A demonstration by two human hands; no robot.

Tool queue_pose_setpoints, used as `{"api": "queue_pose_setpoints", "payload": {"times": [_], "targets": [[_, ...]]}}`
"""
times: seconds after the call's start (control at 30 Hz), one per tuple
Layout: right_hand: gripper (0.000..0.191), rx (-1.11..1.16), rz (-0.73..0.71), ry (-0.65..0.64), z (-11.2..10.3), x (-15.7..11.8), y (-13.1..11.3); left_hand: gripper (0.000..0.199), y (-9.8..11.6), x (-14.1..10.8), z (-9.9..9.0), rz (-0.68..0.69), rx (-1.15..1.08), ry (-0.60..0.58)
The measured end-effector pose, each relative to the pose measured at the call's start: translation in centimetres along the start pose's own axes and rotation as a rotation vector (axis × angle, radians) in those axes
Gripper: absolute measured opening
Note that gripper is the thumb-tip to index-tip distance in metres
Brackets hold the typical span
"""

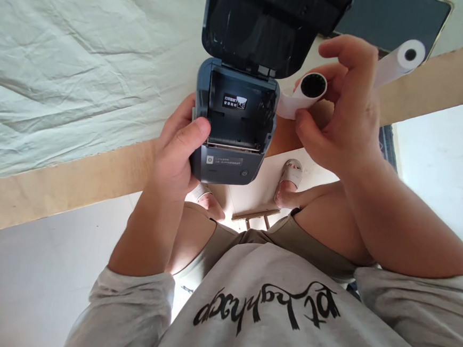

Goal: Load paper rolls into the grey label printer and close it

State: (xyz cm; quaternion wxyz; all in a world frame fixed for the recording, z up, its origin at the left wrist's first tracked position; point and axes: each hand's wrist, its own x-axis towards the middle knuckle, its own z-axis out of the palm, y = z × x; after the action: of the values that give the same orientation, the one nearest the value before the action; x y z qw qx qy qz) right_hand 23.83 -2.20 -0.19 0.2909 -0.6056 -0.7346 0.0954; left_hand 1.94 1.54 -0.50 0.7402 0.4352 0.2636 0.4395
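My left hand (pixel 179 148) grips a small dark blue label printer (pixel 232 165) by its left side, thumb over the edge. The printer's black lid (pixel 259 26) is swung up, and the paper bay shows a small printed sticker but no roll. Just right of the printer, my right hand (pixel 344 107) holds a small white paper roll (pixel 301 99) between thumb and fingers. The roll's dark hollow core faces me, and a strip of its paper hangs loose toward the printer's side.
Another white paper roll (pixel 403 61) lies behind my right hand, beside a dark flat panel (pixel 396 20) at the top right. A wrinkled pale cloth (pixel 83 65) covers the surface, bordered by a wooden edge (pixel 75 174). Below are my legs and a wooden stool bar (pixel 256 214).
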Motion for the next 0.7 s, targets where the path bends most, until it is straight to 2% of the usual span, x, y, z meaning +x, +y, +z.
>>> {"api": "queue_pose_setpoints", "payload": {"times": [0.07, 0.17, 0.27, 0.37, 0.53, 0.63, 0.7], "targets": [[0.063, -0.021, -0.005, -0.026, 0.0, 0.1, 0.1, 0.032, 0.2, 0.0, 0.1, 0.020, -0.010, -0.012], [0.047, -0.084, 0.006, 0.041, 0.1, 0.2, 0.4, 0.028, 0.3, 0.0, 0.2, -0.056, 0.018, 0.013], [0.054, -0.059, 0.007, 0.071, 0.0, 0.1, 0.5, 0.030, -0.2, 0.1, -0.1, 0.003, 0.002, 0.007], [0.062, -0.001, -0.024, 0.026, 0.0, 0.0, 0.2, 0.033, -0.9, 0.3, -0.6, 0.072, 0.013, -0.013], [0.046, -0.100, 0.015, 0.040, 0.4, 0.1, -0.1, 0.038, -1.0, 0.2, -0.4, 0.039, 0.024, 0.017], [0.055, -0.086, -0.007, 0.066, 0.5, 0.2, 0.4, 0.033, -0.6, 0.0, 0.0, 0.008, 0.028, 0.037], [0.064, 0.020, -0.059, 0.152, 0.1, 0.3, 0.6, 0.033, -0.4, -0.1, 0.2, -0.006, 0.041, 0.057]]}}
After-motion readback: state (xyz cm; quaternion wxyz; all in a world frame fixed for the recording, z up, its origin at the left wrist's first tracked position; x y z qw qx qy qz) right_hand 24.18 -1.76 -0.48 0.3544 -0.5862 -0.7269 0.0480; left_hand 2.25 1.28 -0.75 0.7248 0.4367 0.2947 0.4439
